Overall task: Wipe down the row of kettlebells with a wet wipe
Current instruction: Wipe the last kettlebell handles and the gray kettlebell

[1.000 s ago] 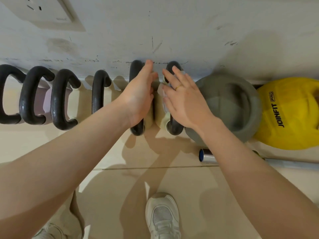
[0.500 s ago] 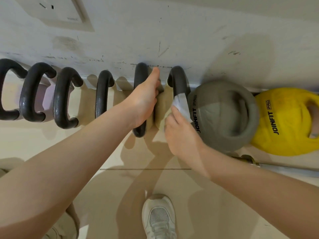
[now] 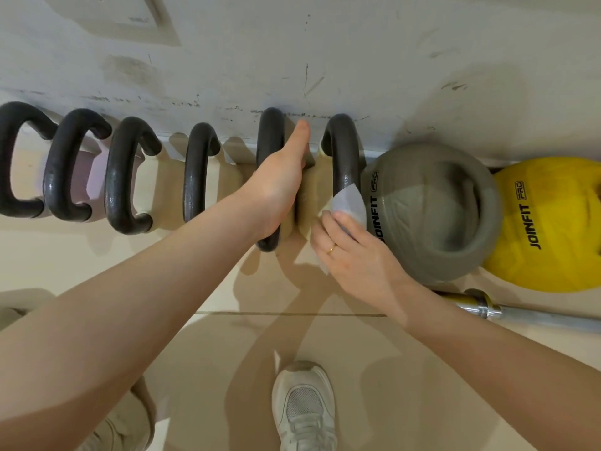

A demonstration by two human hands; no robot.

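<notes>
While the row of kettlebells (image 3: pixel 195 172) sits lined up along the wall (image 3: pixel 357 60) in the head view, the wet wipe (image 3: pixel 348 203) is pinched by the right hand (image 3: pixel 354 255) and pressed against the near end of the sixth black handle (image 3: pixel 343 151). The fifth handle (image 3: pixel 271 138) is wrapped by the left hand (image 3: pixel 279 183), thumb laid flat toward the wall. A grey JOINFIT kettlebell (image 3: pixel 432 213) and a yellow one (image 3: pixel 553 229) are parked just right, a steel bar (image 3: pixel 520 315) lies beside them, and a white sneaker (image 3: pixel 304 405) is seen below.
</notes>
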